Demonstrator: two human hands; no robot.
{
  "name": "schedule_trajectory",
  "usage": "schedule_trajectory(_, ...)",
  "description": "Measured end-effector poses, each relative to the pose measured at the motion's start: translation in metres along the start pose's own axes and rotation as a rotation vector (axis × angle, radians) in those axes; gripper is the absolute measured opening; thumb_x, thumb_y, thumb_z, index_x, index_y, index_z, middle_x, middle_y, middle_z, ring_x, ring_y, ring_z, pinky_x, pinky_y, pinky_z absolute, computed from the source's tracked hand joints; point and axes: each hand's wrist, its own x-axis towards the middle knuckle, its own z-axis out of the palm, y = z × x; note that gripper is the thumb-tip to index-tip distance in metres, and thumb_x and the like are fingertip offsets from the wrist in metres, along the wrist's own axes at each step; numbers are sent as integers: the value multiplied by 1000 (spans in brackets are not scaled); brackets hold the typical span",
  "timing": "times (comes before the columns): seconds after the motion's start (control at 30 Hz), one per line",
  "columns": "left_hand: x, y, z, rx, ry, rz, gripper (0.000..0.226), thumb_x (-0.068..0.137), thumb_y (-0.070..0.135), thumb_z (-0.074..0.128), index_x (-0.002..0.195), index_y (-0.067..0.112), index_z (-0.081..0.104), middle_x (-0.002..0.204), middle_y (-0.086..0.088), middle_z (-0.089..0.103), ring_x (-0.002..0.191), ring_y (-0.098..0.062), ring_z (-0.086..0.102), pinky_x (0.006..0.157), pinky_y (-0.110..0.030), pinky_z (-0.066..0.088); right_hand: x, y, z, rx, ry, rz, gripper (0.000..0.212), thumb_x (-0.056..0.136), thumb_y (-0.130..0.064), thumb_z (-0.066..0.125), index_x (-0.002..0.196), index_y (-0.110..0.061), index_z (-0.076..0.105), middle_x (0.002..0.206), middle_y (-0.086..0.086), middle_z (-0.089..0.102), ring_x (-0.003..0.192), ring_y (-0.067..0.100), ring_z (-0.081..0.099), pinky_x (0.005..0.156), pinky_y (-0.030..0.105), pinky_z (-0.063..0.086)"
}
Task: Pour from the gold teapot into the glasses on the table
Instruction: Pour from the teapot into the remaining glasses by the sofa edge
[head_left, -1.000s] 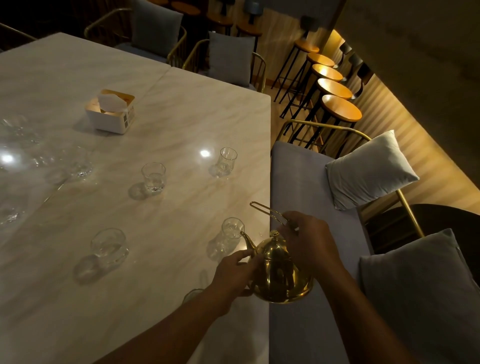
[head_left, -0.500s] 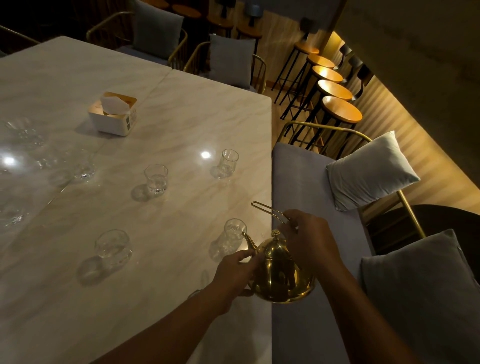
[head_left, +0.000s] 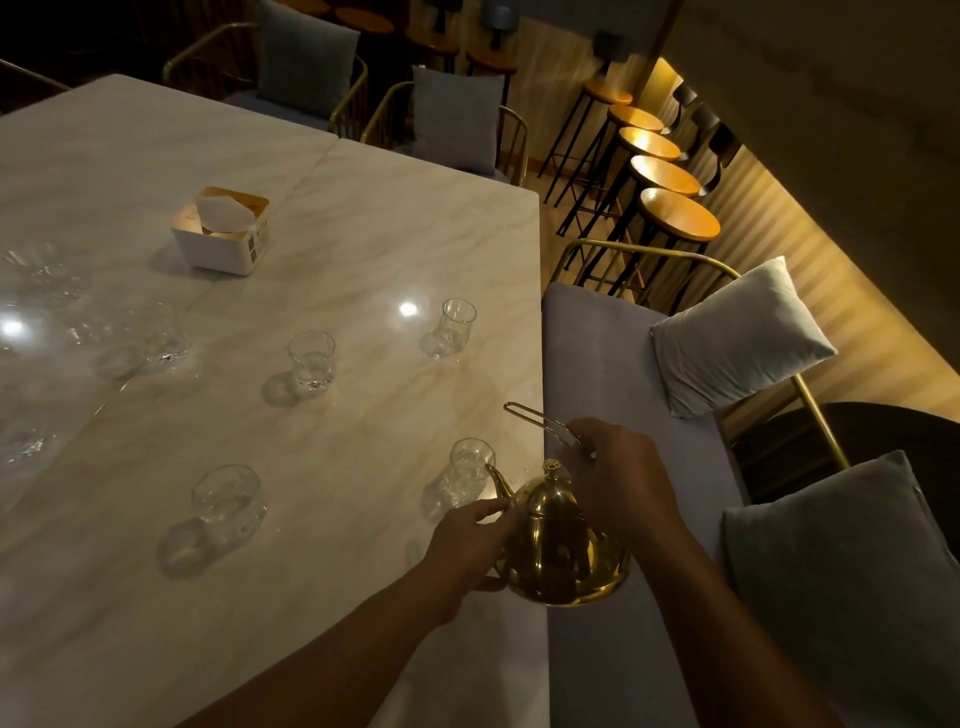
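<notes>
The gold teapot (head_left: 563, 551) is held over the right edge of the marble table (head_left: 363, 218), tilted with its spout toward a small clear glass (head_left: 470, 462). My right hand (head_left: 621, 483) grips the thin wire handle above the lid. My left hand (head_left: 475, 545) rests against the pot's left side, fingers reaching to the base of the spout. Three more glasses stand further out: one at the near left (head_left: 226, 496), one in the middle (head_left: 311, 358) and one near the far right edge (head_left: 457, 325). No stream from the spout is visible.
A white tissue box (head_left: 223, 234) sits mid-table, and several more glasses (head_left: 156, 338) glint at the dim left. A grey bench (head_left: 597, 343) with cushions (head_left: 732, 338) runs along the table's right edge. Bar stools (head_left: 678, 213) stand behind.
The teapot and both hands have hardly moved against the nearest glass; the view has shifted slightly, so the table sits a little lower in frame.
</notes>
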Motion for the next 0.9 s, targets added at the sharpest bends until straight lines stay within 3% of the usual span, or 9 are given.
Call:
schedule_trajectory(0.3, 3, 1, -8, 51, -50, -17, 46, 79, 50, 71, 121, 31, 63, 114, -5, 67, 102, -22, 64, 72, -36, 61, -10, -1, 1, 48, 16, 39, 26, 97, -21, 63, 121, -17, 67, 108, 5, 72, 85, 13, 57, 71, 25, 43)
schedule_trajectory(0.5, 9, 0, -17, 127, -79, 14, 44, 83, 43, 70, 125, 31, 62, 112, -3, 69, 103, -23, 64, 79, -39, 60, -27, 4, 9, 111, 65, 91, 23, 94, -19, 66, 117, -19, 68, 97, -2, 69, 81, 9, 59, 63, 16, 42)
schedule_trajectory(0.63, 9, -3, -24, 184, -90, 47, 39, 82, 42, 71, 119, 35, 61, 115, -2, 65, 101, -20, 63, 72, -32, 58, -41, 8, 20, 181, 71, 174, 22, 92, -16, 69, 114, -19, 65, 90, -9, 61, 75, 1, 55, 62, 11, 39)
schedule_trajectory(0.77, 13, -8, -32, 254, -86, 112, 43, 77, 44, 75, 118, 39, 61, 121, 6, 57, 115, -20, 55, 95, -43, 54, -57, 9, 33, 264, 96, 263, 24, 90, -13, 71, 112, -20, 62, 89, -9, 62, 76, -1, 57, 61, 9, 41)
schedule_trajectory(0.9, 16, -7, -41, 324, -104, 160, 46, 79, 40, 75, 123, 36, 61, 119, 13, 54, 113, -12, 49, 96, -31, 48, -73, 5, 44, 325, 152, 350, 26, 89, -7, 71, 107, -22, 59, 90, -8, 62, 83, 7, 61, 62, 10, 39)
